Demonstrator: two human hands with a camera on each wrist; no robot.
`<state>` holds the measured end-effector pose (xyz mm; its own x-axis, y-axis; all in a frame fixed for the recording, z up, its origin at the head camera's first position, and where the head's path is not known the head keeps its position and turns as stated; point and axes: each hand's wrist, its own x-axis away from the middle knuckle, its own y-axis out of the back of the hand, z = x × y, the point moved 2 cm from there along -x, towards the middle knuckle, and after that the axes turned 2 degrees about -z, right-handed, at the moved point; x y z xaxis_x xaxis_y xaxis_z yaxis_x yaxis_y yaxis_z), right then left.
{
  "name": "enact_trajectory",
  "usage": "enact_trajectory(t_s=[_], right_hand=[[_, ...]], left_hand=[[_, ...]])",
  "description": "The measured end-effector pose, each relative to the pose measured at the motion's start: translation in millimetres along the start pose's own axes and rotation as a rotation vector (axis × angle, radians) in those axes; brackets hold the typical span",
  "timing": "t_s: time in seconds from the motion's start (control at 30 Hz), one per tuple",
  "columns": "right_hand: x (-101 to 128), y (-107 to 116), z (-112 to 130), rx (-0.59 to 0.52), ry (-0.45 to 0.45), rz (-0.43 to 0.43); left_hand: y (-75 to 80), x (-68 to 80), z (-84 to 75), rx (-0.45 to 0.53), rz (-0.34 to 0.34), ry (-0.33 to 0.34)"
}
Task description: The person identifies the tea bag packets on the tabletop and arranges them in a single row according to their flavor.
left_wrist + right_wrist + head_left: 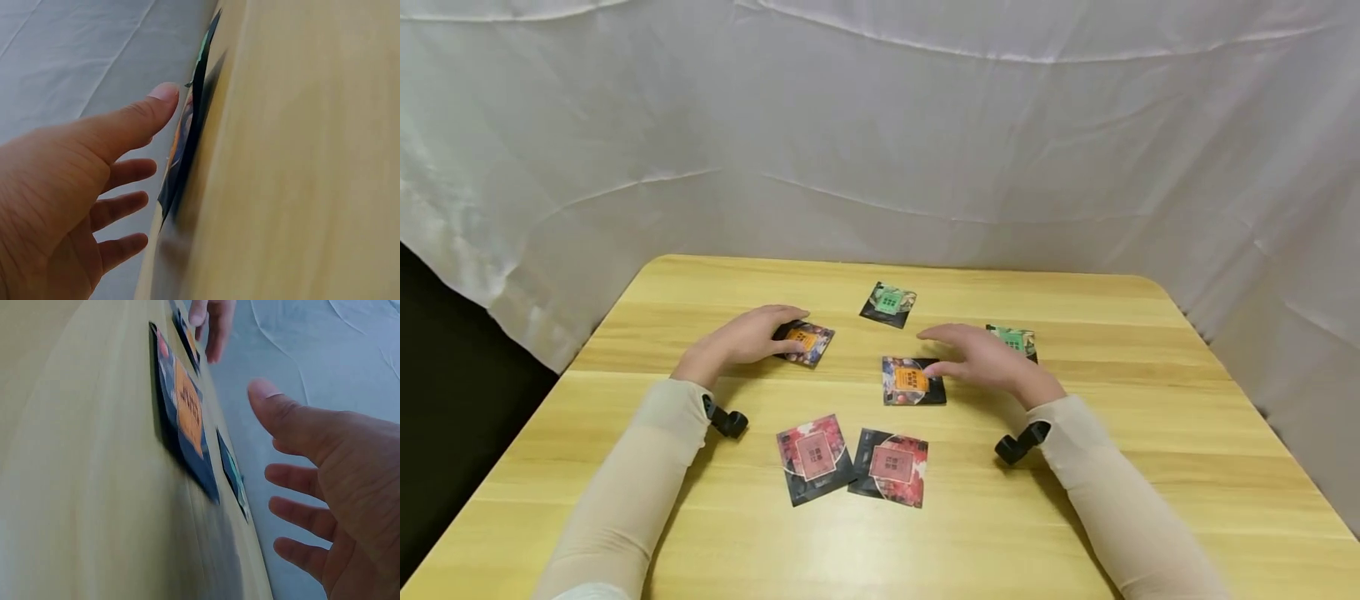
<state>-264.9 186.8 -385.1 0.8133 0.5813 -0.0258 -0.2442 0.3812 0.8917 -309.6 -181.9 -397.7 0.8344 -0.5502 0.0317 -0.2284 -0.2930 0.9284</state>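
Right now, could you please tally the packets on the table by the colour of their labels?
Orange-labelled packets: 2
Green-labelled packets: 2
Pink-labelled packets: 2
Total: 6

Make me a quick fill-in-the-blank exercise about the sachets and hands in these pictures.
1. The left hand is closest to a sachet with an ____ label.
2. The farthest sachet from the person has a ____ label.
3. The pink-labelled sachets number ____.

Missing words: orange; green; two.
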Motion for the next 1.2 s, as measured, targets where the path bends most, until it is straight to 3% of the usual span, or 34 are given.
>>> enact_trajectory(t_s=[0.3,0.77,1.0,1.2], right_hand=[[-8,-19,7,0.063,0.140,0.047],[-4,-31,10,0.037,0.166,0.086],[-5,-28,8,0.075,0.204,0.050],[-4,-25,5,0.109,0.195,0.039]], left_hand=[[-5.0,-5.6,-8.0,-0.025,0.001,-0.076],[-6.7,2.0,-4.5,-0.040,0.044,-0.148],[-4.7,-0.8,-4.1,-0.056,0.055,-0.098],[-1.0,-0.5,-3.0,-0.078,0.062,-0.095]])
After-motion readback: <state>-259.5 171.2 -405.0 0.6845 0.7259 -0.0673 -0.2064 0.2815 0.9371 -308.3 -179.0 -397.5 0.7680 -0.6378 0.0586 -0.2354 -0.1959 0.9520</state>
